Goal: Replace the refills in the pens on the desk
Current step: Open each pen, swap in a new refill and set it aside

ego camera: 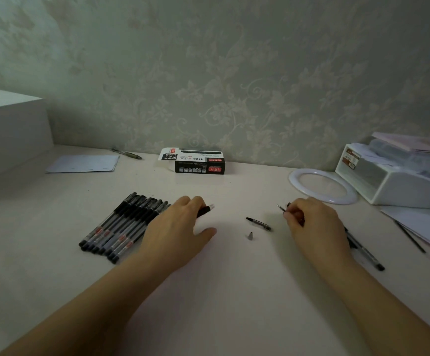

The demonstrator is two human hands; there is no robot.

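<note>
On the pale desk (208, 291) two bare hands work side by side. The left hand (180, 227) lies next to a row of pens (124, 224); its fingers are curled around a short dark pen part (204, 210) whose end sticks out to the right, and the thumb is stretched out low on the desk. The right hand (314, 224) has its fingers bent close together and pinches a thin refill (281, 208), whose metal tip points up and to the left. Between the hands, apart from both, lie a short dark piece (258, 224) and, just below it, a small metal cone (250, 235). The pens in the row touch each other and lie slanted, their caps toward the wall. Behind the right wrist more pens (365, 253) lie on the desk, partly hidden. At the wall stands a black and white box (195, 161) with its flap open. To its left are a sheet of paper (82, 163) and one more pen (129, 154). On the right are a white ring (323, 185), a white tray (398, 181) full of things, and some papers (424, 227).
</note>
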